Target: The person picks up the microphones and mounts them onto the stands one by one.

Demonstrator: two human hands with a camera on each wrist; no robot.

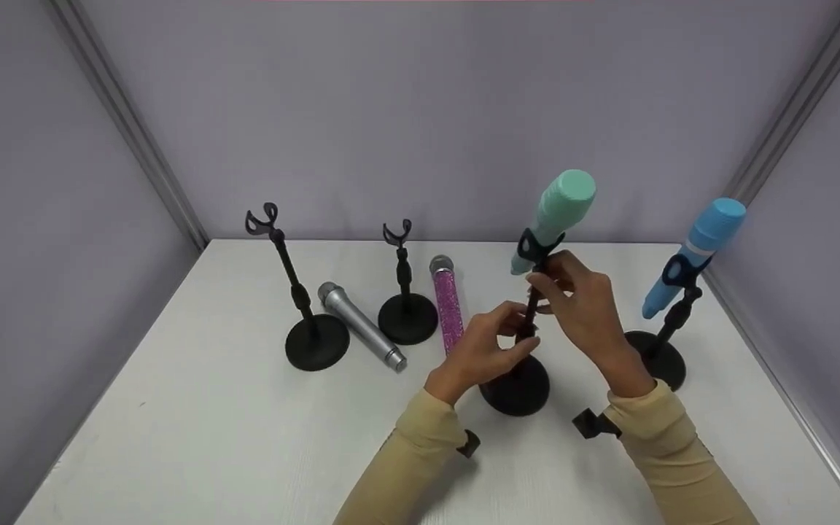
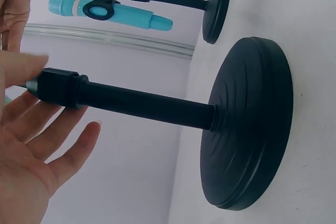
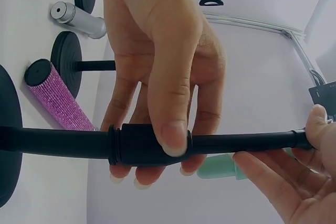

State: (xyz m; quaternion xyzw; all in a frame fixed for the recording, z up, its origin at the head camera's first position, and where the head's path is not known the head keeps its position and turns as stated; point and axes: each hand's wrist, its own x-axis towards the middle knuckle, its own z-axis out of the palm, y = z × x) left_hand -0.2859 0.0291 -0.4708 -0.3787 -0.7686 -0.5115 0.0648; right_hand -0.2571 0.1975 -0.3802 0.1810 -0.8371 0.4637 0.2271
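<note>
A black microphone stand (image 1: 515,390) stands upright on its round base, with a mint-green microphone (image 1: 564,203) slanting in its clip. Thumb and fingers of my left hand (image 1: 484,348) grip the thick collar partway up the pole; the right wrist view has this collar (image 3: 140,141) between them. Higher up, just beneath the clip, my right hand (image 1: 586,310) pinches the thin upper pole (image 3: 241,142). Beyond the right hand, a second stand (image 1: 660,357) bears a blue microphone (image 1: 715,227). A pink glittery microphone (image 1: 448,302) lies behind the left hand, its lower end hidden.
Two stands with bare clips, a taller one (image 1: 318,343) and a shorter one (image 1: 407,321), are on the left of the white table (image 1: 230,437). Between them lies a silver microphone (image 1: 363,327). Grey walls (image 1: 405,117) enclose the table's back and sides.
</note>
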